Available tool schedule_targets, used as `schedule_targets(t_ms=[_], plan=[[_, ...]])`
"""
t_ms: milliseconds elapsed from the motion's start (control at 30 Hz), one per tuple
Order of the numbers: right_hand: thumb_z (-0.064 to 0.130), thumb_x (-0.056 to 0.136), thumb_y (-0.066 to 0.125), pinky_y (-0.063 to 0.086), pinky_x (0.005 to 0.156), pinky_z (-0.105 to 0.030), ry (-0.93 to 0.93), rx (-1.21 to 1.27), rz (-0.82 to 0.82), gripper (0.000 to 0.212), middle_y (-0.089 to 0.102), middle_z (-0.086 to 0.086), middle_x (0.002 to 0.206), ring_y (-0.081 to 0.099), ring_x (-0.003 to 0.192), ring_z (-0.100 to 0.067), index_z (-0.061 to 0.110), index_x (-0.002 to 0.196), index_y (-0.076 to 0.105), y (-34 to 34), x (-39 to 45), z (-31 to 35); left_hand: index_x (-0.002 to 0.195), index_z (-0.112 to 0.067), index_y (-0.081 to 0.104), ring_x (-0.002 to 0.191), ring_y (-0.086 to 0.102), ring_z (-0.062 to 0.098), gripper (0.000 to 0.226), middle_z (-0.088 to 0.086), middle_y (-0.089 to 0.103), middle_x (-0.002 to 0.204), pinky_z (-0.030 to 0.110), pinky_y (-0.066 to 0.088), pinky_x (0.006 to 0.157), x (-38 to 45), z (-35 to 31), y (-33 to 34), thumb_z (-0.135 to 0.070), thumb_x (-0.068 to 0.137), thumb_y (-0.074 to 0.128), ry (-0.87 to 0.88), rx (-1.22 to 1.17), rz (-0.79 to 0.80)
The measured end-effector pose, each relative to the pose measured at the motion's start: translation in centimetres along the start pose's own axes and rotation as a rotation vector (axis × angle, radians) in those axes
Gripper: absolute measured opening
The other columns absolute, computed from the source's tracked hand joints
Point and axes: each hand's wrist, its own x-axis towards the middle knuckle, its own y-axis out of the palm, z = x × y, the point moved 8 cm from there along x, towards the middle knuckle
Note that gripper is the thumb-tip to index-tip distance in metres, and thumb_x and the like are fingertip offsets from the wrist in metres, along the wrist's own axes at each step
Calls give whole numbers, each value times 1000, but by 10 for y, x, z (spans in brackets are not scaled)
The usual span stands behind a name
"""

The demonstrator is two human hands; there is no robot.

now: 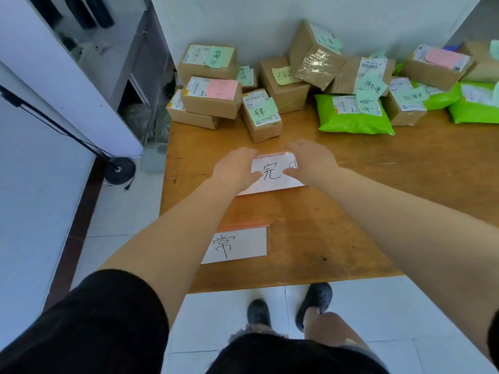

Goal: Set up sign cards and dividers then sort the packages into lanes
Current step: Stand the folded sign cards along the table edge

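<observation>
Both hands reach out over the wooden table [351,201] and meet on one white sign card [272,174], which stands or leans near the table's middle with a red strip along its top edge and black handwritten characters on its face. The left hand [235,168] grips the card's left end, fingers curled over the top edge and the thumb pressed on the front face beside the first character. The right hand [310,160] grips the right end the same way, fingers wrapped over the top and the thumb on the front, covering part of the second character. Whether the card's lower edge rests on the table cannot be told for certain, though it appears to touch the wood. Nearer the person than the fingers, and partly hidden under the left forearm, a second sign card [240,245] lies flat on the table with one large character showing. Beyond the fingertips, along the wall, the packages are heaped: just past the left fingers a small cardboard box with a green note [262,114], further left a stack of cardboard boxes topped by one with a pink note [212,97], and beyond the right fingers a tilted taped carton [314,55] leaning on other boxes. Further right lie a green mailer bag [353,116] and more labelled parcels [437,66].
</observation>
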Motion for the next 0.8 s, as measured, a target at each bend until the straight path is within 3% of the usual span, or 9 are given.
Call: schedule_targets(t_ms=[200, 300, 633, 800], plan=[[34, 93, 54, 41, 75, -35, -17, -100, 14, 39, 56, -7, 121, 54, 110, -29, 15, 126, 49, 16, 25, -16, 124, -16, 52, 114, 52, 26, 32, 6, 53, 126, 37, 47, 85, 31, -2, 12, -23, 92, 53, -54, 81, 6], [28, 95, 49, 45, 75, -35, -27, -88, 34, 29, 60, -9, 117, 57, 106, -30, 16, 121, 55, 13, 32, -19, 112, -16, 59, 105, 56, 26, 21, 5, 58, 117, 34, 46, 78, 35, -2, 8, -22, 95, 50, -89, 91, -4], [34, 95, 50, 46, 81, -36, -191, 11, -142, 29, 64, -4, 116, 56, 110, -26, 21, 118, 60, -59, -20, -70, 112, -19, 64, 110, 55, 22, 23, 3, 61, 118, 40, 49, 90, 4, -83, -46, -28, 92, 55, -62, 23, -149], [35, 94, 50, 38, 71, -31, -259, -1, -210, 27, 65, -4, 112, 57, 107, -27, 21, 114, 62, -67, -64, -111, 113, -17, 64, 108, 56, 21, 25, 3, 62, 116, 37, 49, 92, -23, -138, -36, -27, 92, 56, -52, -5, -202]])
